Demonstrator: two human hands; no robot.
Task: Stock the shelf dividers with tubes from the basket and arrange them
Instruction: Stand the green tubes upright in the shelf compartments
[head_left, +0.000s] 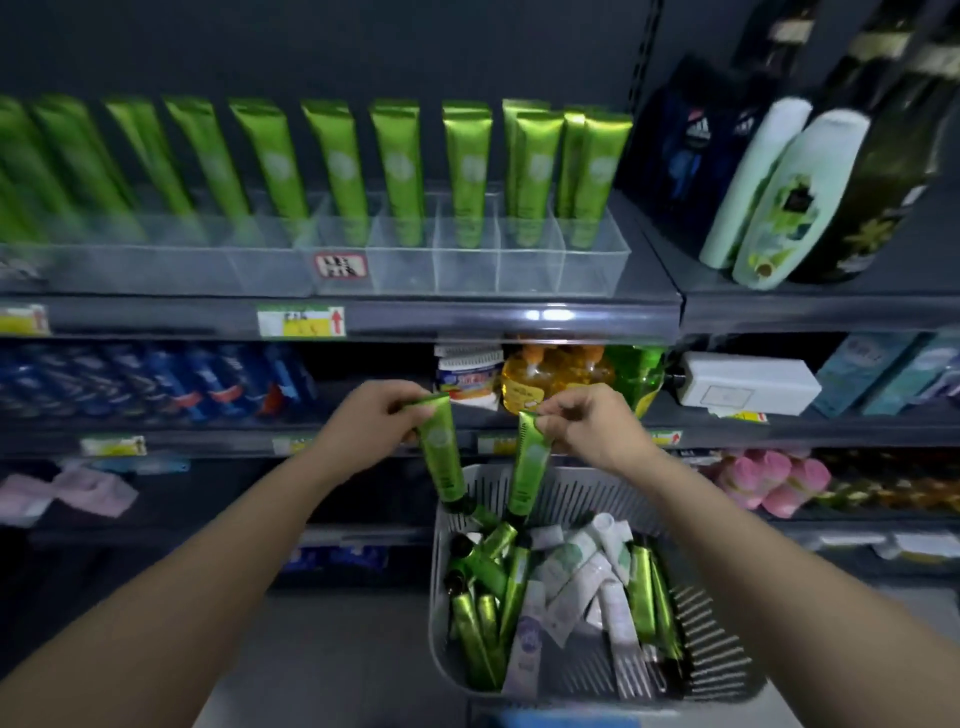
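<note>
L hand (376, 418) pinches left tube (442, 460), R hand (589, 423) right tube (531, 465), both by the flat crimp, mid-frame above basket (719, 644); prob light, soft-walled, slick, so crimp's the firmest grip spot.

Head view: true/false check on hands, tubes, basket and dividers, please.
1. The left hand pinches the left tube by its flat end, and the right hand pinches the right tube likewise. True.
2. Both held tubes hang cap-down above the basket. True.
3. The basket holds only green tubes. False: white tubes lie among the green ones.
4. The clear dividers on the upper shelf hold blue bottles. False: shelf tubes, all green, stand in them.
</note>
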